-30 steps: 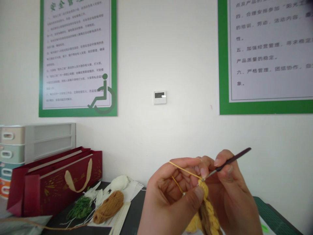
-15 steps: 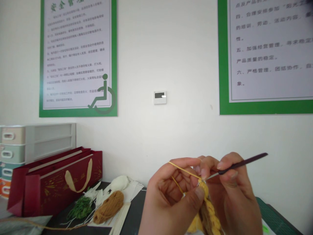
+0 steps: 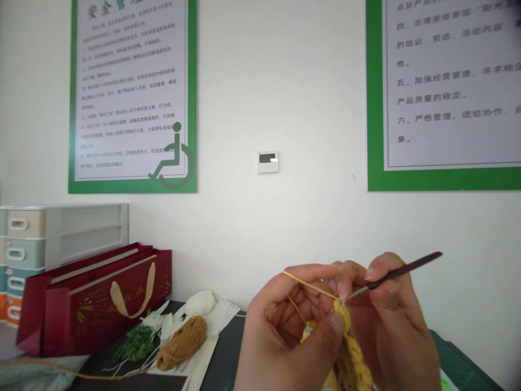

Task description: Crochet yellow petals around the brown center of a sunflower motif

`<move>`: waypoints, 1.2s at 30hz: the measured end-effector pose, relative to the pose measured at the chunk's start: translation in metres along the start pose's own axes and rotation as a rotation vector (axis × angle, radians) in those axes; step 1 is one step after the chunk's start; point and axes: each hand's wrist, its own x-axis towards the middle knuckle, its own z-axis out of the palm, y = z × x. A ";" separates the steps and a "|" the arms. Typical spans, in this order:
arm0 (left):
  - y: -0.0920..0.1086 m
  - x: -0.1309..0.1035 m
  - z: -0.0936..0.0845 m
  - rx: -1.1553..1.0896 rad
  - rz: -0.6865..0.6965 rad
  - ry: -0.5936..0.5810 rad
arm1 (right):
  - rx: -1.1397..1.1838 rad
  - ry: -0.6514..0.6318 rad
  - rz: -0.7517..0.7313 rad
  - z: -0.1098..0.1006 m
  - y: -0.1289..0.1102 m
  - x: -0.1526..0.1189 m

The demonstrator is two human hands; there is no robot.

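Observation:
Between thumb and fingers, my left hand [image 3: 280,320] pinches a yellow crocheted piece [image 3: 353,350] with a brown inner side, which hangs down past the lower edge of the view. A strand of yellow yarn [image 3: 309,284] runs over my left index finger to the top of the piece. My right hand [image 3: 394,315] grips a crochet hook [image 3: 407,269] with a dark handle and a metal shaft. The hook's tip meets the top stitches, and its very end is hidden there. Both hands are close together, fingertips nearly touching.
At left, dark red gift bags [image 3: 101,298] stand before stacked drawers [image 3: 26,255]. A brown yarn skein [image 3: 183,342], green yarn [image 3: 136,343] and a white yarn ball [image 3: 200,302] lie on the black table [image 3: 222,358]. A green cutting mat [image 3: 456,361] is at right.
The hook has shifted slightly left and its shaft shows a little more. The whole scene sits slightly further right in the view. Both hands keep their grips.

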 end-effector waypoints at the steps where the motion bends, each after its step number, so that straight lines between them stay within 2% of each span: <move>1: 0.000 0.000 0.000 0.005 0.003 0.001 | 0.005 0.000 0.001 0.001 0.000 -0.001; 5: 0.001 -0.001 0.000 0.036 0.002 0.010 | 0.009 0.044 -0.005 0.005 0.001 -0.002; 10: 0.000 -0.001 0.000 0.059 0.008 0.018 | 0.010 -0.023 -0.014 0.004 0.002 0.000; 14: -0.001 -0.001 0.001 0.102 0.050 0.040 | 0.058 -0.013 0.005 0.005 0.004 0.000; 17: -0.003 -0.001 0.002 0.124 0.073 0.063 | 0.075 -0.012 -0.035 0.008 0.006 -0.001; 24: -0.005 0.001 0.001 0.030 0.039 0.061 | -0.129 -0.022 -0.132 0.009 0.004 0.001; 26: -0.005 0.002 0.001 -0.040 0.025 0.063 | -0.183 -0.065 -0.161 0.005 0.003 0.006; 29: -0.006 0.005 -0.002 -0.105 0.023 0.046 | -0.278 -0.134 -0.284 0.000 0.005 0.011; 33: -0.009 0.007 -0.005 -0.131 -0.014 0.039 | -0.523 0.019 -0.593 0.004 0.012 0.005; 35: -0.008 0.008 -0.007 -0.131 -0.034 0.035 | -0.620 0.068 -0.674 0.009 0.014 -0.001; 36: -0.007 0.008 -0.008 -0.122 -0.038 0.028 | -0.616 0.087 -0.666 0.012 0.014 -0.003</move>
